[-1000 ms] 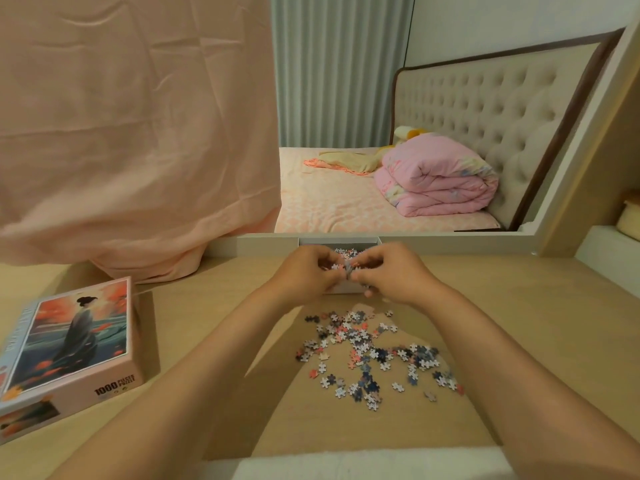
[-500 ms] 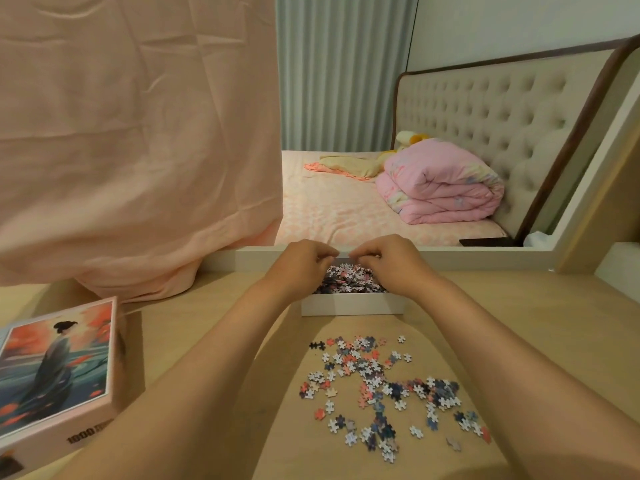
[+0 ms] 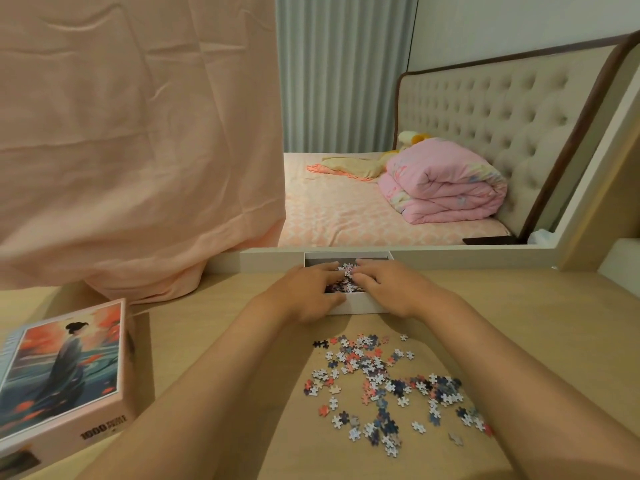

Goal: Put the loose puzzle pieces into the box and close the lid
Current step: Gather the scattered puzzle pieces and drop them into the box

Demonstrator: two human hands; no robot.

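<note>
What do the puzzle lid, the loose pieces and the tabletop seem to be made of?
Lid: most likely printed cardboard with a slight sheen; crisp folded edges, picture on top.
Loose pieces: thin die-cut card, coloured fronts, some pale backs.
Tabletop: pale wood or wood-look laminate, matte; too smooth to tell which.

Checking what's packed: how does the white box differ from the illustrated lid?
The white box is plain and open, with puzzle pieces inside; the illustrated lid shows a painted figure. The left hand and right hand reach into the white box; the illustrated lid lies untouched. Both sit on the table.
</note>
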